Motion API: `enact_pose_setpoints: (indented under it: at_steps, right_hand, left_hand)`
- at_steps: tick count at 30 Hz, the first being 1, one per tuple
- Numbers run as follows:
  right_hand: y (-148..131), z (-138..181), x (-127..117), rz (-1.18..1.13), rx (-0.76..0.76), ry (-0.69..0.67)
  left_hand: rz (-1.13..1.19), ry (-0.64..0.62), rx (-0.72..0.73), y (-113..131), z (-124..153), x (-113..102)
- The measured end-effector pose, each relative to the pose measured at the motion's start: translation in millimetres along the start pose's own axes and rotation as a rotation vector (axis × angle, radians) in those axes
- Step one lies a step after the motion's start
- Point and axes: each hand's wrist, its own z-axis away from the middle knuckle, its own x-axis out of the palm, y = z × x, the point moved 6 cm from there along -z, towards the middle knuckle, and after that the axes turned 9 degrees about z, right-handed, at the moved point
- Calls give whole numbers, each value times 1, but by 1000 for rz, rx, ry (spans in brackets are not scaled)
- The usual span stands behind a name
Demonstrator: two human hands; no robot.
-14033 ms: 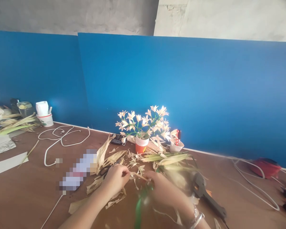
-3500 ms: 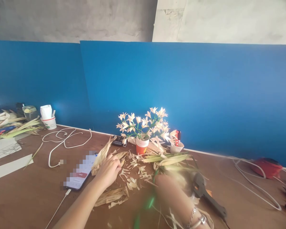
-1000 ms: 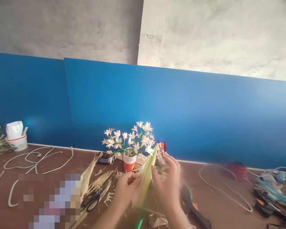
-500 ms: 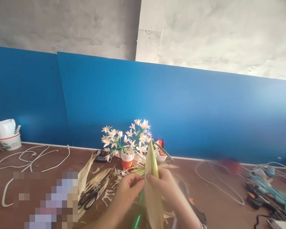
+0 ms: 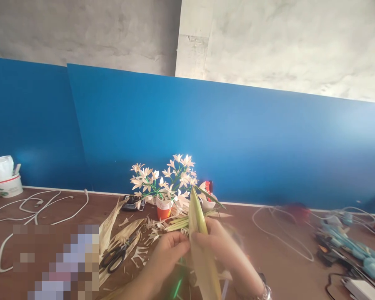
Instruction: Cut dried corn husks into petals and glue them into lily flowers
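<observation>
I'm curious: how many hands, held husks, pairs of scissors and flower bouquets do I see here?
Hands: 2 (left hand, right hand)
Held husk: 1
Pair of scissors: 1
Flower bouquet: 1
Total: 5

Corn husk [image 5: 197, 214], single long piece, pale yellow-green with lengthwise ribbing, broad middle. Stood near upright, slight lean, above the surface; pointed end up, lower part ran to the bottom of view. Narrow green blade [image 5: 213, 198] slanted off the tip. Right hand [image 5: 217, 241] gripped it, thumb across front; left hand [image 5: 171, 252] at left edge, pinch unclear.
</observation>
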Motion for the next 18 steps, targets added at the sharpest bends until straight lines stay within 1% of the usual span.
enact_pose_setpoints:
  at_steps: [2,4,6,10,14,16,18]
  right_hand:
    - [0,0,-1,18,12,-4]
    - [0,0,-3,49,20,10]
    - [1,-1,-3,77,31,12]
    - [6,-3,0,147,53,-52]
    - [10,-4,-5,246,70,-51]
    - [10,-3,-7,228,60,-72]
    - [7,-1,-8,154,27,-103]
  left_hand:
    - [13,-24,-31,-2,1,2]
    - [10,-16,-32,-3,1,2]
    - [-10,-2,-11,-3,0,2]
    - [-74,15,45,-2,1,4]
    - [-127,56,101,1,4,5]
    - [-144,68,132,2,6,7]
    - [-130,63,132,1,8,10]
